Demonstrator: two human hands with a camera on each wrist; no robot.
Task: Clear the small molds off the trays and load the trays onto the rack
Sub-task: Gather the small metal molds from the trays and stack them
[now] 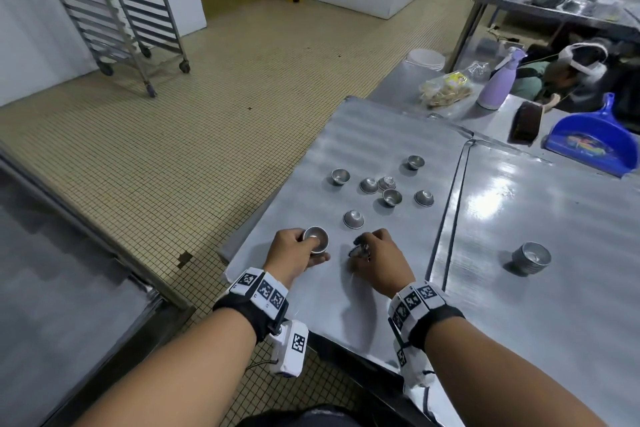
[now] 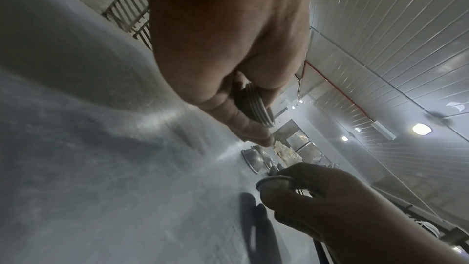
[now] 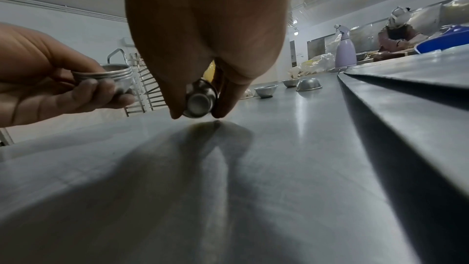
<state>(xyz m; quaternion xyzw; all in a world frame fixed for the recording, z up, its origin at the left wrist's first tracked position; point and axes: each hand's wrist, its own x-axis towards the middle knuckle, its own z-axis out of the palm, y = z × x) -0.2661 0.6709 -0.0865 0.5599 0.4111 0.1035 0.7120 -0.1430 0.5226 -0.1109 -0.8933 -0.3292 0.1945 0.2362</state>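
Several small round metal molds (image 1: 391, 197) lie scattered on a flat grey tray (image 1: 374, 135), some upright, some upside down. My left hand (image 1: 294, 251) grips a nested stack of molds (image 1: 316, 239) just above the tray's near left part; the stack (image 3: 111, 76) shows its rims in the right wrist view. Beside it, my right hand (image 1: 375, 258) pinches a single mold (image 3: 200, 100) on its side, close over the tray surface. A second stack of molds (image 1: 531, 257) stands on the neighbouring tray (image 1: 554, 322) to the right. The wheeled tray rack (image 1: 114, 7) stands far left across the floor.
Behind the trays lie a blue dustpan (image 1: 592, 144), a dark brush (image 1: 526, 121), a lilac spray bottle (image 1: 500, 81) and a bag of food (image 1: 445, 88). Another person (image 1: 568, 76) sits beyond the table. A steel counter (image 1: 69, 288) lies at my left, with tiled floor between.
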